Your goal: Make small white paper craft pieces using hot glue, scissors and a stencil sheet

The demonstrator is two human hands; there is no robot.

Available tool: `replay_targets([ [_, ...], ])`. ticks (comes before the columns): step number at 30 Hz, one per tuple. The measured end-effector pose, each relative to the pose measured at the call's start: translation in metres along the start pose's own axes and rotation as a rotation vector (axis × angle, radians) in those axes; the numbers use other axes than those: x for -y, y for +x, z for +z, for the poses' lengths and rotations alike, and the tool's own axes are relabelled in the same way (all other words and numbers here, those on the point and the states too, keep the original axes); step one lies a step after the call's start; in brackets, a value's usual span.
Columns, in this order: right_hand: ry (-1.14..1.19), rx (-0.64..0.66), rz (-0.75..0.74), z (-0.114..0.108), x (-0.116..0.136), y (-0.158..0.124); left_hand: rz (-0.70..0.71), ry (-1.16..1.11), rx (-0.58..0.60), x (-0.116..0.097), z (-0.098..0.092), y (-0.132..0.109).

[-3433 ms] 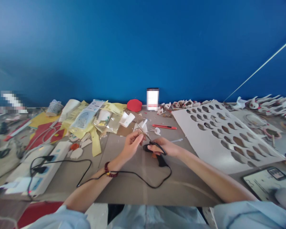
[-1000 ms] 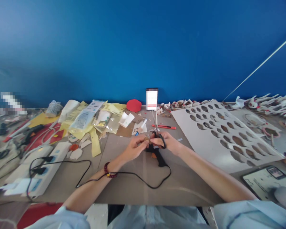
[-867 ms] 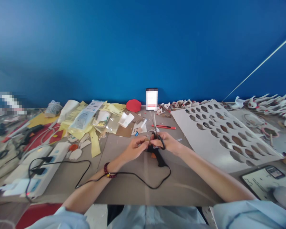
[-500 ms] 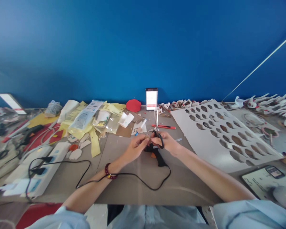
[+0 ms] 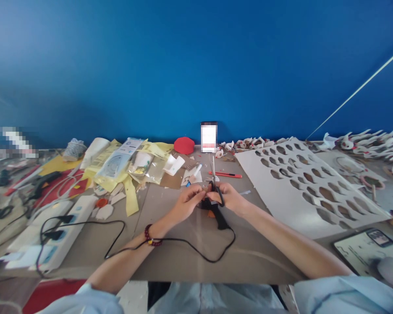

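Head view: scissors [image 5: 215, 179] at centre frame, held at the handles by the right hand [image 5: 228, 196], long axis running up the frame. Left hand [image 5: 187, 203] sits just left of the handles, its fingers narrowed to a pinch; cannot tell what, if anything, is between them. Blades point up-frame, clear of that pinch; fingertips of both hands nearly meet. Glue gun [image 5: 219, 216] on the bench [image 5: 177, 261], just below the hands.
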State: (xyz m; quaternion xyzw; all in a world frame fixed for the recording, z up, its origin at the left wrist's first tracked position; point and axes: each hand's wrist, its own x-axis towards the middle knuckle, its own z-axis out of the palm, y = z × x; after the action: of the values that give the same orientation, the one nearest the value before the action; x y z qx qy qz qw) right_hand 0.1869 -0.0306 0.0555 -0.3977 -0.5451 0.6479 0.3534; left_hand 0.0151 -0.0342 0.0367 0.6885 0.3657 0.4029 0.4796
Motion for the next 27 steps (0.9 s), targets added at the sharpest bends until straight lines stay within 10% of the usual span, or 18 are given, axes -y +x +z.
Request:
replay_targets([
  [13, -0.166, 0.228, 0.193, 0.0033, 0.0044, -0.0074, 0.057, -0.105, -0.227, -0.0085, -0.0063, -0.0013],
  [27, -0.257, 0.272, 0.256, 0.0047, 0.0001, -0.0093, 0.101, -0.131, -0.195, -0.0053, -0.0069, -0.0019],
])
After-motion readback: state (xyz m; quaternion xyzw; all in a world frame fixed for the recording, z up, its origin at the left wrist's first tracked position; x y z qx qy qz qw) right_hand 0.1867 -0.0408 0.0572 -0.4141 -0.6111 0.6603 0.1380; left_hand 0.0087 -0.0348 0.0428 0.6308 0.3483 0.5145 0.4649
